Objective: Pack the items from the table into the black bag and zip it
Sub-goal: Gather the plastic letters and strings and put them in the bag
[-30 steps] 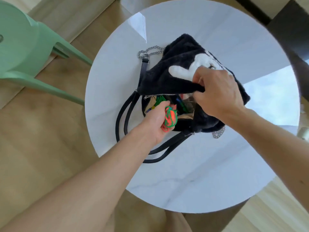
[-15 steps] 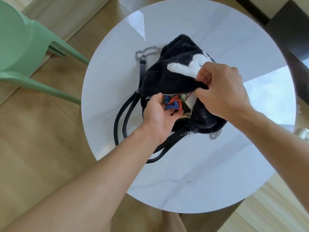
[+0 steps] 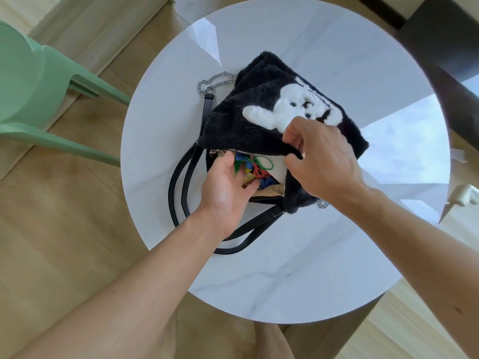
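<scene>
A fluffy black bag [image 3: 254, 120] with a white bear patch lies on the round white marble table [image 3: 285, 268], its zipped mouth gaping toward me. Inside the beige lining sits a tangle of green, red and blue cords [image 3: 259, 165]. My left hand [image 3: 225, 193] rests at the mouth with fingers spread, their tips inside the bag against the cords. My right hand [image 3: 321, 156] pinches the bag's upper edge beside the zipper and lifts it. The bag's depths are hidden.
Black straps [image 3: 178, 182] loop left of the bag and a silver chain [image 3: 215, 80] lies behind it. A green chair [image 3: 39, 99] stands at the left, dark furniture [image 3: 445, 47] at the far right, and a small white object [image 3: 461, 195] sits past the table's right rim.
My left hand pushed the orange and green cord bundle into the bag and let it go. My right hand shifted along the upper edge, uncovering the bear patch.
</scene>
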Demonstrator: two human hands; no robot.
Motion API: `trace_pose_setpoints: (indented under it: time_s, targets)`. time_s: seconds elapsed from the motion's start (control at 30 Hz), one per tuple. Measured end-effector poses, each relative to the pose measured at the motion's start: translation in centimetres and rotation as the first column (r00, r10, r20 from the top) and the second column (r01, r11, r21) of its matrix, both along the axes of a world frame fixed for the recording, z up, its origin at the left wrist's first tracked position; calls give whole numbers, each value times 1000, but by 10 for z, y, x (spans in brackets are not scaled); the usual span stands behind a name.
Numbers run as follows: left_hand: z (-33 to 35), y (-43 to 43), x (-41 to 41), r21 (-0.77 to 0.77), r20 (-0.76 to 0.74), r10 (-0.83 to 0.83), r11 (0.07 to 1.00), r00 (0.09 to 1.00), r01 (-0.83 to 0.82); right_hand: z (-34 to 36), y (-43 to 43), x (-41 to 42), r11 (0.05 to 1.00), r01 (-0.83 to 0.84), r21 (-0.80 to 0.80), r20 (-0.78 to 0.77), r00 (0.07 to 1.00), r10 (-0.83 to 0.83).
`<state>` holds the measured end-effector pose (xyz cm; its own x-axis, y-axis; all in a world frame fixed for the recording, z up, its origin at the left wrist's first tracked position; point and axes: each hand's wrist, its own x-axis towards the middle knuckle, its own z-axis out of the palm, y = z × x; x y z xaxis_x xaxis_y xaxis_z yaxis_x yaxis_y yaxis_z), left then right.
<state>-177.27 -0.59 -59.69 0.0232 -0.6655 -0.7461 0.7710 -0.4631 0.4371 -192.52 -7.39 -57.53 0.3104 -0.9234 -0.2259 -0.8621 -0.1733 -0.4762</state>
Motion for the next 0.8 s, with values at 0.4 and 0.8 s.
trace_pose_setpoints:
  time_s: [0.4, 0.8]
  targets:
    - [-4, 22, 33, 85, 216, -122, 991, 969, 106, 2, 89, -10, 969, 178, 171, 192, 959, -210]
    - [-23, 8, 107, 206, 526, -482, 872, 700, 445, -40, 159, 94, 501, 516, 695, 118, 606, -787]
